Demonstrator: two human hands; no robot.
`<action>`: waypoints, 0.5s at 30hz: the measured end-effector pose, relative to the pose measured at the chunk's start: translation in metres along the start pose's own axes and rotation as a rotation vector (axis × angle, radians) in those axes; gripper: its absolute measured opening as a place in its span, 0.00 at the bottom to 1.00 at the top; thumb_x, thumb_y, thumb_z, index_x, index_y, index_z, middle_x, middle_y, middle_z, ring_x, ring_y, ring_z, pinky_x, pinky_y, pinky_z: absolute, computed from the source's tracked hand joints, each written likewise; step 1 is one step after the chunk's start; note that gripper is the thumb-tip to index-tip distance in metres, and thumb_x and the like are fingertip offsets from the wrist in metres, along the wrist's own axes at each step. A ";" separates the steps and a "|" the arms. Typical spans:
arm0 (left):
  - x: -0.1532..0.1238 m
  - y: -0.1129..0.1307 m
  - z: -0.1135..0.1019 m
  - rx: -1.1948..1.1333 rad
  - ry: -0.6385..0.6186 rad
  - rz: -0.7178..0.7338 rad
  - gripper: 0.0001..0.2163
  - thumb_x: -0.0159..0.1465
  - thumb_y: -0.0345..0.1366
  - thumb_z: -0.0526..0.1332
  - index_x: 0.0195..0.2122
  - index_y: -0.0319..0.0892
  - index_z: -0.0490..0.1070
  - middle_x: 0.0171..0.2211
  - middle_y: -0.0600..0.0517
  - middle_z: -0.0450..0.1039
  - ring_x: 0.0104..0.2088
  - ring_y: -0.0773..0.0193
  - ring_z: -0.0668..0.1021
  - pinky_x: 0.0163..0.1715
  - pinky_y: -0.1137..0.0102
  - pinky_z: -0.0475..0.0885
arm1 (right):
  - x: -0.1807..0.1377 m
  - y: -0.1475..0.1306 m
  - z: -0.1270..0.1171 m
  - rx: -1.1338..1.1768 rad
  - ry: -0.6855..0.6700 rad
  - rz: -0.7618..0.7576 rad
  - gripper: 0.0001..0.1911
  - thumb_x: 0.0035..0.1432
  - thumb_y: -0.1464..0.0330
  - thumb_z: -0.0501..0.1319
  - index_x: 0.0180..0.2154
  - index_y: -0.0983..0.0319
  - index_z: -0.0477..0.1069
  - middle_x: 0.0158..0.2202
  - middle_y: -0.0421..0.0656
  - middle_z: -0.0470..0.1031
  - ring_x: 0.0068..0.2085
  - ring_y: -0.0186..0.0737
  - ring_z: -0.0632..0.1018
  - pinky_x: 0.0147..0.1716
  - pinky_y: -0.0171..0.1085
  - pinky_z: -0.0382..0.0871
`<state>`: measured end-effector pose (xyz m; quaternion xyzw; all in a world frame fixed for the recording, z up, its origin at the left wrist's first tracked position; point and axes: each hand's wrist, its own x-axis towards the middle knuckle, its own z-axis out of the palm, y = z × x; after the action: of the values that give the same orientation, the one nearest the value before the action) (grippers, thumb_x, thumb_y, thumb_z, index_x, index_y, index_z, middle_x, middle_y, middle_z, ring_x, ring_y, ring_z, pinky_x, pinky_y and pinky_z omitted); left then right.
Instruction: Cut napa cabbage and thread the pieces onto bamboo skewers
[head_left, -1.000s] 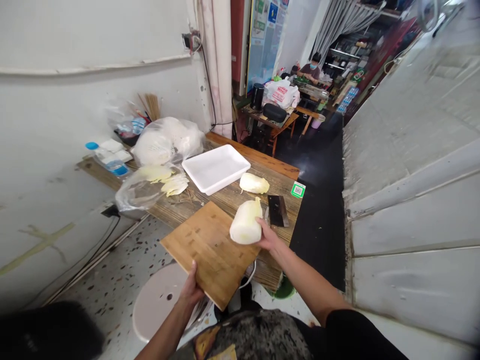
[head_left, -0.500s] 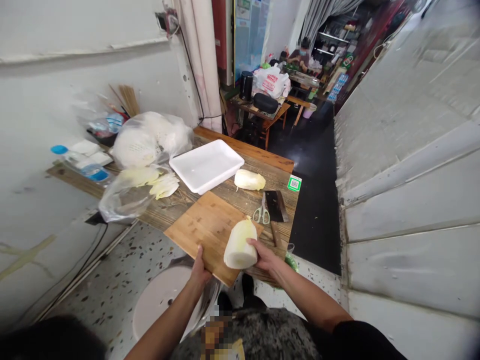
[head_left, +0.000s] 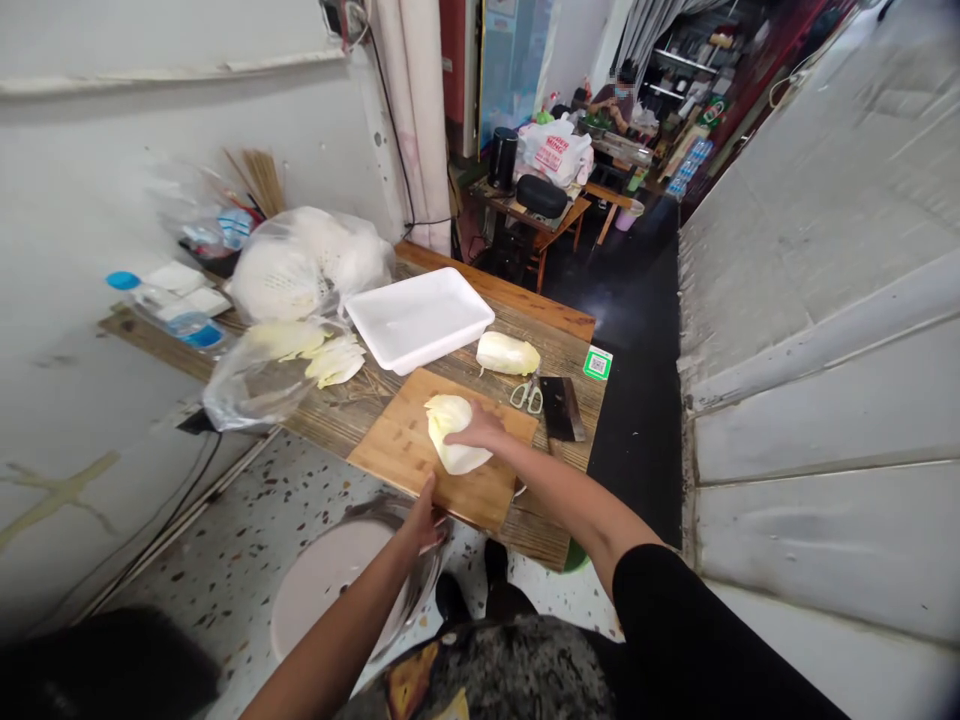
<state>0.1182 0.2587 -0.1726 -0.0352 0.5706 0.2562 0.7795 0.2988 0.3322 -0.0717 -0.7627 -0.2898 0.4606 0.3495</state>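
A pale napa cabbage (head_left: 455,458) lies on a wooden cutting board (head_left: 390,440). My right hand (head_left: 480,428) is closed over its right side, the thumb reaching across the leaves. At the board's near edge, my left hand (head_left: 424,517) grips the wood with the thumb on top; the fingers below are partly hidden. Beyond the board, a second, smaller napa cabbage (head_left: 508,354) rests on the table. Scissors with pale green handles (head_left: 527,397) and a dark-bladed cleaver (head_left: 561,408) lie to the right. A white tray (head_left: 420,325) stands behind the board.
Loose cabbage leaves (head_left: 336,360) lie left of the tray beside a plastic bag (head_left: 255,385). A bulging bag (head_left: 300,265) and a bottle (head_left: 191,327) stand at the wall. Below is a round stool (head_left: 322,590). A person (head_left: 615,100) sits far back.
My right hand has moved the cabbage forward and left, onto the middle of the board. The board has shifted slightly away from me, with my left hand still at its edge.
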 end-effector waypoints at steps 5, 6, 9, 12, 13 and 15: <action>-0.034 0.027 -0.051 0.198 0.164 0.025 0.17 0.67 0.42 0.61 0.54 0.39 0.69 0.53 0.47 0.71 0.49 0.50 0.76 0.47 0.54 0.75 | -0.006 -0.007 0.013 -0.226 -0.004 -0.198 0.55 0.18 0.63 0.80 0.55 0.57 0.68 0.56 0.48 0.72 0.62 0.65 0.64 0.60 0.54 0.53; -0.044 0.030 -0.068 0.217 0.180 0.015 0.17 0.67 0.41 0.61 0.55 0.41 0.68 0.54 0.45 0.71 0.49 0.54 0.77 0.47 0.54 0.75 | -0.012 -0.005 0.009 -0.257 0.000 -0.244 0.56 0.19 0.60 0.80 0.56 0.57 0.67 0.57 0.48 0.70 0.62 0.64 0.63 0.61 0.53 0.53; -0.079 0.025 -0.124 0.233 0.217 -0.048 0.17 0.67 0.41 0.61 0.55 0.40 0.68 0.52 0.45 0.72 0.47 0.55 0.78 0.46 0.55 0.76 | -0.038 0.015 -0.018 -0.335 0.036 -0.383 0.55 0.34 0.53 0.76 0.63 0.57 0.59 0.64 0.48 0.63 0.66 0.58 0.59 0.63 0.50 0.51; -0.110 0.004 -0.172 0.207 0.252 -0.104 0.18 0.65 0.40 0.62 0.55 0.39 0.69 0.48 0.39 0.76 0.48 0.48 0.80 0.42 0.55 0.78 | -0.078 0.061 -0.053 -0.408 0.081 -0.441 0.48 0.47 0.53 0.70 0.66 0.57 0.56 0.66 0.47 0.59 0.67 0.53 0.59 0.65 0.48 0.51; -0.117 -0.004 -0.183 0.189 0.276 -0.096 0.20 0.63 0.40 0.63 0.56 0.43 0.68 0.47 0.38 0.77 0.49 0.43 0.79 0.40 0.54 0.78 | -0.093 0.081 -0.063 -0.431 0.100 -0.433 0.44 0.50 0.55 0.68 0.65 0.59 0.57 0.65 0.49 0.61 0.65 0.53 0.61 0.64 0.49 0.54; -0.126 -0.016 -0.194 0.144 0.310 -0.069 0.26 0.58 0.41 0.66 0.58 0.52 0.65 0.47 0.39 0.78 0.49 0.38 0.80 0.35 0.52 0.79 | -0.118 0.122 -0.077 -0.480 0.131 -0.417 0.37 0.54 0.60 0.64 0.63 0.62 0.61 0.62 0.53 0.64 0.63 0.55 0.65 0.62 0.51 0.58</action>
<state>-0.0709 0.1323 -0.1295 -0.0379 0.6992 0.1795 0.6910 0.3356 0.1499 -0.0848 -0.7755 -0.5170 0.2475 0.2645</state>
